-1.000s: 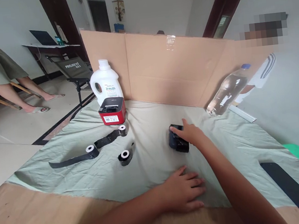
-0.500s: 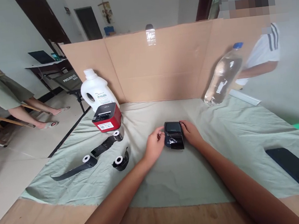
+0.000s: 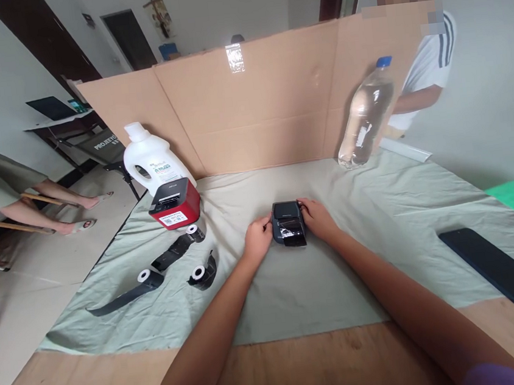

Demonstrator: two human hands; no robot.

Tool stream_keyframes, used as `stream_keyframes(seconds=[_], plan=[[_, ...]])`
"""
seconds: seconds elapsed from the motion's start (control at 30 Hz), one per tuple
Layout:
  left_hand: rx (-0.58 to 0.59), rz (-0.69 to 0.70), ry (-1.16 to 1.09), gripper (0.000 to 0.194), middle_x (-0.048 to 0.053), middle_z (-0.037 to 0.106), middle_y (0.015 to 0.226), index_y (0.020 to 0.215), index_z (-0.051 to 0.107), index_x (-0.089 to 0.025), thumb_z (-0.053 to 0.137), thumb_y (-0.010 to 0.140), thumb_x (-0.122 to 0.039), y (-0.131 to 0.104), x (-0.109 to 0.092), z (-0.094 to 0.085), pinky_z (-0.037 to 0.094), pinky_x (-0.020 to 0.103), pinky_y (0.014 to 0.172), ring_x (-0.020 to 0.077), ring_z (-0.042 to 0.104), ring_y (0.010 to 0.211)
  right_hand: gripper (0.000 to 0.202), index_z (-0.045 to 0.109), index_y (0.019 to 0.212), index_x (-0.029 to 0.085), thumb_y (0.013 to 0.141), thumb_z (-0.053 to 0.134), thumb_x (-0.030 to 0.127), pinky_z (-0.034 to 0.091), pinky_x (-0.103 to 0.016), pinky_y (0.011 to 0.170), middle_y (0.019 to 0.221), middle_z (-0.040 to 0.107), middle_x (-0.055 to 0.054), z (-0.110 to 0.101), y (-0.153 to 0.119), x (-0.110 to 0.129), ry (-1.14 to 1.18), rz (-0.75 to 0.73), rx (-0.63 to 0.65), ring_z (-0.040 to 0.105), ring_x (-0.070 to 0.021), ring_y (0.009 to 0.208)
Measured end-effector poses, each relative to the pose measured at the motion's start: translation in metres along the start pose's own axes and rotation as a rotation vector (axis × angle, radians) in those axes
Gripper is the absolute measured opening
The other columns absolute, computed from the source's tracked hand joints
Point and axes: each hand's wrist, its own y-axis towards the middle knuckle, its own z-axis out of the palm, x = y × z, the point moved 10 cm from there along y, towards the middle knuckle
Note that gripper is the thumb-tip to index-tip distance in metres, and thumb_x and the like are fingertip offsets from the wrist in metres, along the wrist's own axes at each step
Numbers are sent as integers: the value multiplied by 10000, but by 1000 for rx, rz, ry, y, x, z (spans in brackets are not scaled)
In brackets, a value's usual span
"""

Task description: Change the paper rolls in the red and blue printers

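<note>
A small black device [image 3: 286, 211] with a strip of glossy black film [image 3: 294, 234] at its near side sits on the green cloth, mid-table. My left hand [image 3: 259, 239] grips its left edge with curled fingers. On the opposite side, my right hand [image 3: 318, 219] holds the right edge, thumb and fingers closed on it. To the left lie rolls of black film: one [image 3: 193, 233] near the red printer [image 3: 175, 205], another [image 3: 149, 280] with a long tail, and a third [image 3: 202, 275] closer to my left forearm.
A white jug [image 3: 155, 157] stands behind the printer. A cardboard panel [image 3: 258, 113] closes off the back, with a clear bottle [image 3: 366, 120] leaning at its right. A dark flat slab [image 3: 499, 271] lies at right. Two people are beyond the table, one left, one right.
My left hand has closed in against the device's left edge, where its fingers were looser before. The device looks slightly turned, and the whole view has shifted and tilted a little.
</note>
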Motion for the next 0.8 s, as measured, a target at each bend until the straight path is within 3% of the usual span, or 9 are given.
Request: stream_keyframes(seconds=[0.27,0.47,0.8], plan=[[15,3,220,347,53,715,896,1056,798,-218,474,949,-158,-10,-10,-7,428,245,679,163,626,754,550,446,1517,123,977,348,152,440,-377,1052,1281,683,-139,6,-4,-2,-48,27,23,570,-266,1224],[115,117,417,309,89,726,952,941,785,-197,478,959,-168,-10,-16,-1,446,283,744,212,667,839,530,466,1502,157,982,362,155,439,-364,1052,1285,682,-125,9,0,-6,-71,37,31,582,-258,1223],[88,103,290,334,50,741,963,960,776,-213,444,993,-213,-10,-10,-5,485,257,774,187,671,854,525,501,1461,121,966,348,203,420,-431,1105,1307,689,-139,8,1,-11,67,30,-56,554,-282,1286]])
